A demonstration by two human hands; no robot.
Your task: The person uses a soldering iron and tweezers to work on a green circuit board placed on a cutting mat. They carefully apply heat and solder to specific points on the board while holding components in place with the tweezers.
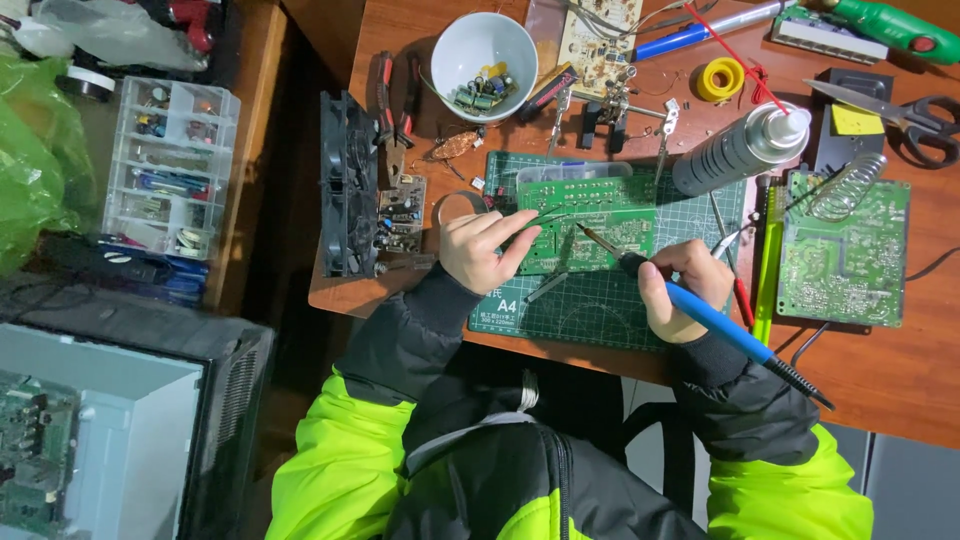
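Your left hand pinches thin tweezers over the green circuit board lying on the cutting mat. Your right hand is wrapped around the blue soldering iron, tip on the board. The joint itself is too small to see. A grey spray can lies beside the board.
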